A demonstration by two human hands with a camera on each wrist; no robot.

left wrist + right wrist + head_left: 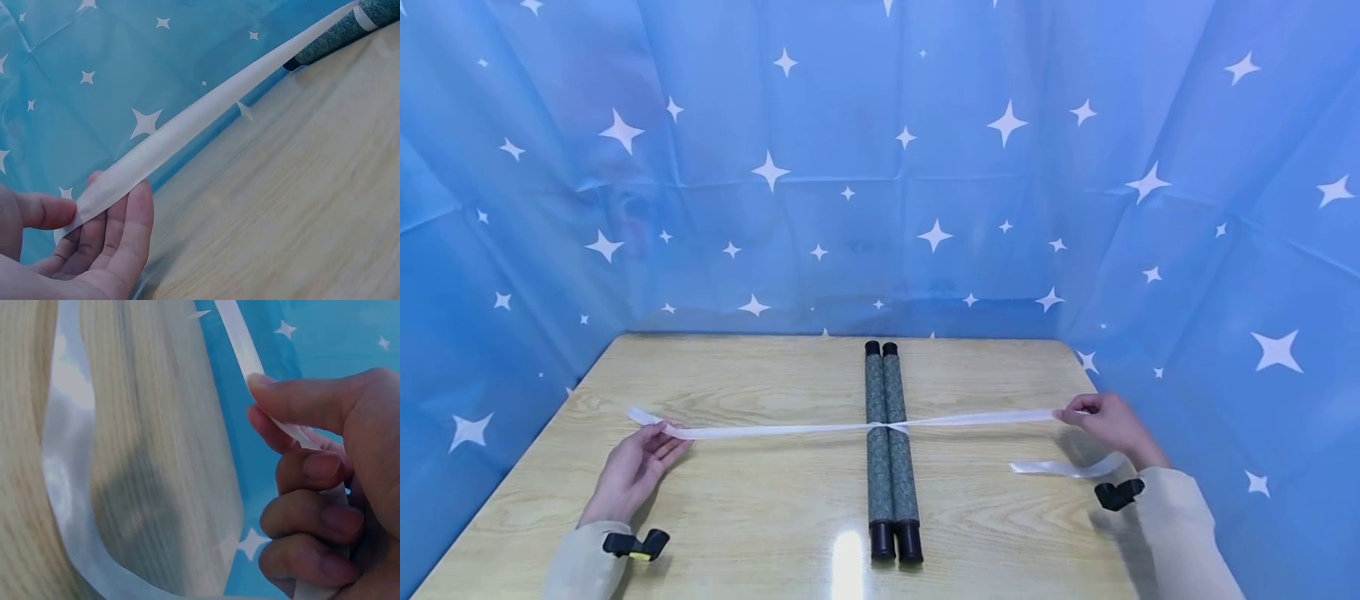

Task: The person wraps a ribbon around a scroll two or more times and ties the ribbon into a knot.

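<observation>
Two scroll-like rods (887,483), grey-green with dark end caps, lie side by side on the table. A white ribbon (775,431) wraps around their middle, crosses on top and stretches out to both sides. At the left, my left hand (636,468) pinches one length between thumb and fingers, with a short tail beyond it. My right hand (1108,421) pinches the other length between thumb and index finger. In the right wrist view the other fingers curl over the ribbon (240,347), and its loose tail loops down beside the hand.
The wooden table (760,517) reaches back to a blue curtain (850,217) with white stars, which also hangs at both sides. The ribbon's loose tail (1060,470) trails near the right wrist. Each sleeve bears a small black wrist camera (636,545).
</observation>
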